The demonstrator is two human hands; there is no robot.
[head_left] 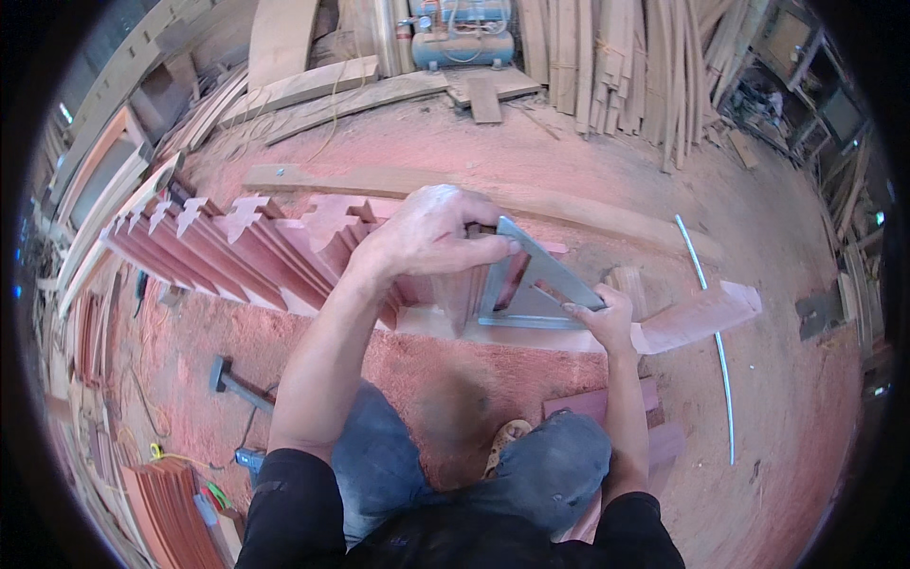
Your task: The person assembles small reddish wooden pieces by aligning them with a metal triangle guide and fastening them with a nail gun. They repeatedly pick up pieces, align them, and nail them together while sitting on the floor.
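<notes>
My left hand (441,232) is closed on the upper corner of a grey triangular set square (559,275) with cut-out slots. At its lower right corner, my right hand (607,318) grips the same square. The square stands tilted beside a row of reddish profiled wooden boards (256,223), which have notched upper ends. Pale wood (455,327) lies low along the row, just left of the square. My left hand covers part of the boards. A blurred brownish patch shows between my knees, too smeared to name.
A hammer (227,379) and a blue tool (249,460) lie left of my legs. A long plank (379,178) runs behind the boards. On the right are a thin pale rod (722,370) and a pinkish wooden piece (706,318). A blue compressor (464,47) stands at the back.
</notes>
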